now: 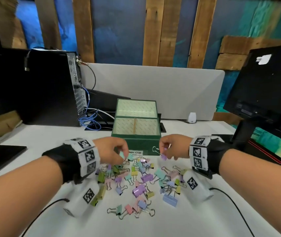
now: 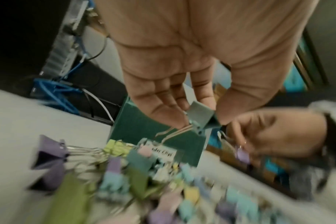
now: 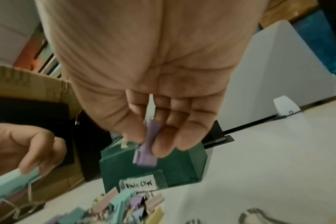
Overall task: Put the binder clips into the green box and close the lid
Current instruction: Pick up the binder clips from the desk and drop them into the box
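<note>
The green box [image 1: 136, 142] stands open on the white table, lid [image 1: 136, 107] tipped back, a "Binder Clips" label on its front. Inside I see only its patterned lining. Several pastel binder clips [image 1: 136, 182] lie scattered in front of it. My left hand [image 1: 117, 151] pinches a teal clip [image 2: 199, 113] between thumb and fingers, just left of the box front. At the box's right front corner, my right hand [image 1: 168, 149] pinches a small purple clip [image 3: 147, 150], whose wire handle sticks out toward the box.
A black computer tower [image 1: 50, 86] with blue cables [image 1: 90, 120] stands at the back left. A monitor [image 1: 266, 82] on its stand is at the right, another stand base [image 1: 1, 156] at the left. A grey divider panel [image 1: 153, 89] runs behind the box.
</note>
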